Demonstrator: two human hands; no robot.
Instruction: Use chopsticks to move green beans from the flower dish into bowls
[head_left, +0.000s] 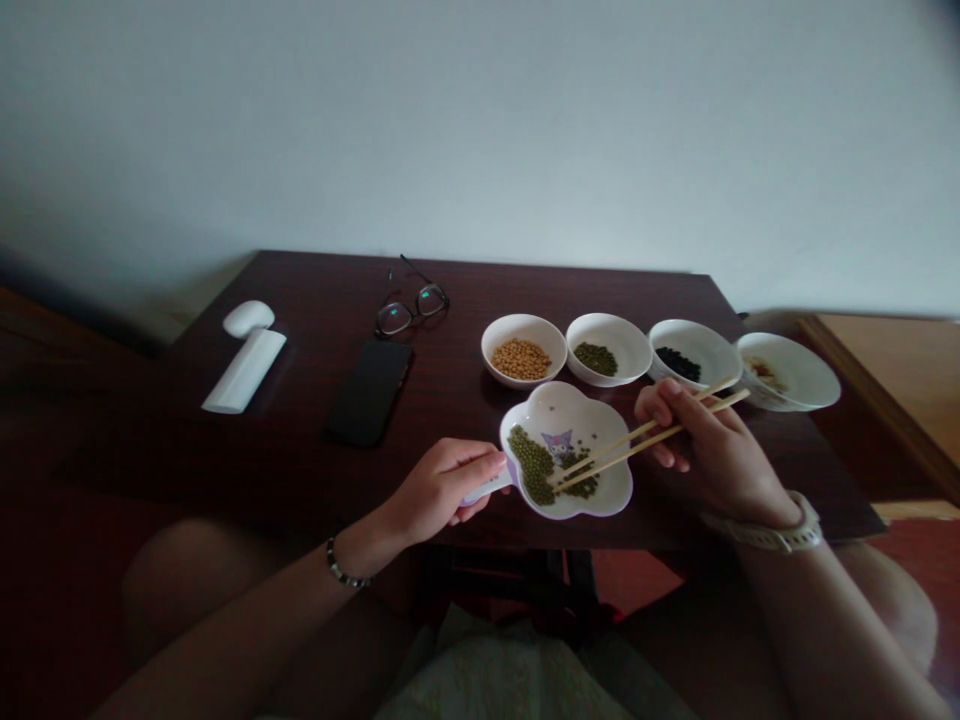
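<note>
My left hand (442, 485) is closed around the handle of a white flower-shaped dish (611, 485) with a purple rim and a cartoon print. Green beans (531, 465) lie in a heap on the dish's left side, with a smaller patch near its middle. Wooden chopsticks (637, 442) are gripped in my right hand (712, 445), their tips down in the dish among the beans. Behind the dish stand white bowls in a row: one of yellow soybeans (520, 359), one of green beans (596, 359), one of black beans (679, 364), and one of mixed bits (765, 374).
On the dark wooden table (300, 290) are a black phone (370, 393), eyeglasses (412, 310) and a white device with a rounded head (246, 370). A pale wall (480, 130) rises behind the table. Wooden furniture (900, 370) stands at the right.
</note>
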